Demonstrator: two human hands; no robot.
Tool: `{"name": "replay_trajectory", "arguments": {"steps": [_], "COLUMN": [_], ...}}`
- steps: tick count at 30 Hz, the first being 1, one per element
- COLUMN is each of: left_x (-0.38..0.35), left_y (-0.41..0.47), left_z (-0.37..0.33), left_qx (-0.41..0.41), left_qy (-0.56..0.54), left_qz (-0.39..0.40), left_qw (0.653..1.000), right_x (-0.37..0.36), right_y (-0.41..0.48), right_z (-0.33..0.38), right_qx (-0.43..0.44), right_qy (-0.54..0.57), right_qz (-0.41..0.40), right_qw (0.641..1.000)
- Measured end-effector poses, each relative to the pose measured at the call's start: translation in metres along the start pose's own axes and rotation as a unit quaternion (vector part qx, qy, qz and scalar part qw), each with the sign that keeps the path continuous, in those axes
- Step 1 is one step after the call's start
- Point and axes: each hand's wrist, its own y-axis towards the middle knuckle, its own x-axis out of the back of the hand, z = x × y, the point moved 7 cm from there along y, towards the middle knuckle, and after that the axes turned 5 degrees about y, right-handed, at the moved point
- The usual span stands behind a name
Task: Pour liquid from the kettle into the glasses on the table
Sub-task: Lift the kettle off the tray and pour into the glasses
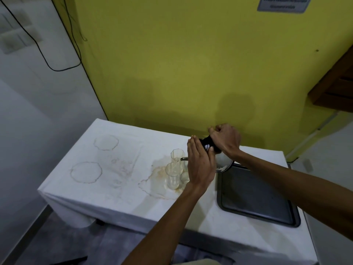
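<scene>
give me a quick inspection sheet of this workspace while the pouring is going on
surface: table under a white cloth with brown rings and a wet-looking stain around the glasses
job's things: kettle tilted, spout over the glasses; they stand close together, exact count unclear
clutter: dark tray on the right, nothing on the part that shows
grippers: right hand closed on the kettle's black handle; left hand flat against the kettle's side
cables: black cable hangs on the wall at upper left
surroundings: yellow wall, sign at top right, text unreadable
</scene>
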Motion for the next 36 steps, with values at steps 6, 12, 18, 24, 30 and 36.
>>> {"name": "replay_trajectory", "arguments": {"steps": [6,12,18,24,30,36], "left_x": [0.001,0.002,0.002,0.004,0.005,0.007], "left_y": [-0.001,-0.002,-0.003,-0.003,-0.005,-0.007], "left_z": [0.001,0.001,0.001,0.001,0.0,-0.002], "left_qx": [0.001,0.0,0.003,0.003,0.0,-0.009], "left_qy": [-0.007,-0.007,-0.014,-0.017,-0.021,-0.023], "left_qz": [0.002,0.001,0.002,0.001,0.002,0.006], "left_qw": [1.0,1.0,1.0,1.0,1.0,1.0], "right_x": [0.0,0.003,0.004,0.006,0.008,0.01], "right_y": [-0.002,-0.003,-0.002,-0.003,-0.005,-0.006], "right_z": [0.0,0.002,0.006,0.009,0.009,0.009], "right_qx": [-0.011,-0.015,-0.011,-0.004,0.0,-0.005], "right_qy": [-0.004,-0.004,0.005,0.006,0.01,0.01], "right_qz": [0.006,0.004,0.009,0.007,0.005,0.005], "right_qw": [1.0,1.0,1.0,1.0,1.0,1.0]}}
